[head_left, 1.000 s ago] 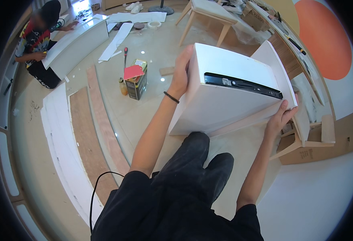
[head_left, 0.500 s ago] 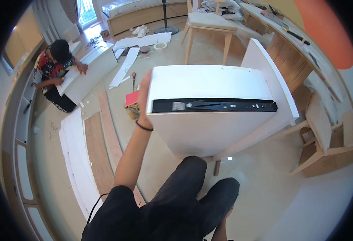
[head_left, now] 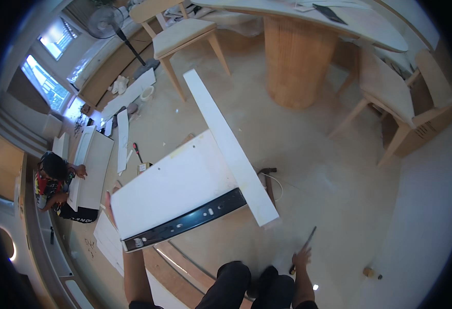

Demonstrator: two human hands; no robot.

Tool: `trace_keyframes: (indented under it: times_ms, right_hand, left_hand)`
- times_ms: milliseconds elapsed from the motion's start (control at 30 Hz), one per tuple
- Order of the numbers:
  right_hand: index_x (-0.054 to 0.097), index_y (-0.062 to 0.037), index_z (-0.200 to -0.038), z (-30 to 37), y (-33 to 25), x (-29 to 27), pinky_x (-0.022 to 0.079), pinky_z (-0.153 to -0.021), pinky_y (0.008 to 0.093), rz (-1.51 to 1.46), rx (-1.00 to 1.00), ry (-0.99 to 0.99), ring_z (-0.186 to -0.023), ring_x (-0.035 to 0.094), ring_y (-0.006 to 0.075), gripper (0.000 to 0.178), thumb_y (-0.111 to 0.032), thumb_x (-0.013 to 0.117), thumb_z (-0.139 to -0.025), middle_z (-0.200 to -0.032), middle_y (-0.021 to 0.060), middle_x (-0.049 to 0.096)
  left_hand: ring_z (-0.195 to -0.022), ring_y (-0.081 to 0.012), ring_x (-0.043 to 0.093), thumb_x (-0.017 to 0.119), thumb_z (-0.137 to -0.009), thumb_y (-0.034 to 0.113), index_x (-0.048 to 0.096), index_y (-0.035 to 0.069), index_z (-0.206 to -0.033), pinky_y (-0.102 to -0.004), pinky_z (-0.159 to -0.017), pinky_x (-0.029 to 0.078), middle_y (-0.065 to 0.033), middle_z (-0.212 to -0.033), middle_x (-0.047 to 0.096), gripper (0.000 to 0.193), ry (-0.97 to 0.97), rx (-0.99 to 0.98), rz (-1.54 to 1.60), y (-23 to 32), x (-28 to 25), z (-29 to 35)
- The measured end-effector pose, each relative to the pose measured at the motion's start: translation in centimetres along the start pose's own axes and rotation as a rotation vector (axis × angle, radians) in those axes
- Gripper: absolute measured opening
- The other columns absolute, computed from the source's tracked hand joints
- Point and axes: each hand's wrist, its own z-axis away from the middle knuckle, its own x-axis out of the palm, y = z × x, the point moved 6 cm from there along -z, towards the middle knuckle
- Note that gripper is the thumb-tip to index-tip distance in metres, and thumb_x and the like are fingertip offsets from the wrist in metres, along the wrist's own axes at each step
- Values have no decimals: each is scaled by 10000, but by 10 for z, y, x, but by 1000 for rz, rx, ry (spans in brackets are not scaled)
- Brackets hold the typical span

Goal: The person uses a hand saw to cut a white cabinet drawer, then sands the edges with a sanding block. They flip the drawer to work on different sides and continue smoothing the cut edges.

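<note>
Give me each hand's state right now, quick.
Left hand: holding the white drawer at its left end.
Right hand: at a slim dark tool; whether its grip is closed cannot be told.

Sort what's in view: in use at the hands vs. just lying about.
In use, by the look of it:
White panel unit with black rail, held by the left hand
Thin dark tool in the right hand

Likely just lying about:
Red-handled screwdriver on the floor
Long white strip near it
Cardboard box by the wall
</note>
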Motion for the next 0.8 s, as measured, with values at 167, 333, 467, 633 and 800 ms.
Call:
trace_keyframes:
  times_ms: [167, 333, 467, 633, 800]
  right_hand:
    - [489, -69, -1398, 63, -168, -241, 521, -896, 490, -86, -373, 633, -1042, 655, 380, 496, -150, 625, -928, -1144, 195, 674]
    - [513, -19, -1371, 224, -390, -516, 477, -825, 514, -130, -1107, 1164, -1001, 597, 419, 423, -40, 549, -950, -1140, 237, 603]
    - [575, -28, -1276, 296, -539, -660, 468, -916, 485, 8, -1275, 1160, -1093, 593, 391, 321, -110, 576, -965, -1147, 195, 626]
    - [504, 34, -1387, 244, -674, -709, 472, -984, 527, 336, -1251, 1047, -1168, 583, 476, 559, -358, 551, -992, -1279, 309, 603]
    - [507, -135, -1412, 174, -704, -709, 473, -973, 562, 547, -892, 874, -1208, 580, 441, 508, -456, 469, -1020, -1304, 224, 609]
  left_hand:
    - [-966, -165, 652, 410, -1076, 467, 603, 29, -1214, -294, -881, 529, -86, -1057, 674, 498, -327, -159, -51, 2, 29, 13]
    - [-1117, -166, 603, 558, -1050, 170, 567, -46, -1364, -286, -990, 473, -130, -1290, 622, 382, 44, -32, -604, 48, 31, 49]
    - [-1288, -240, 550, 537, -1038, 68, 543, -56, -1387, -324, -1089, 420, -174, -1436, 557, 371, 43, 195, -787, 70, 75, 105]
    - [-1199, -205, 595, 603, -1015, 137, 609, -9, -1331, -338, -1040, 463, -144, -1329, 619, 347, 347, 43, -623, 63, 70, 112]
    - [-1034, -172, 644, 672, -972, 133, 705, 42, -1203, -317, -918, 534, -93, -1140, 693, 250, 413, 24, -631, 62, 59, 110]
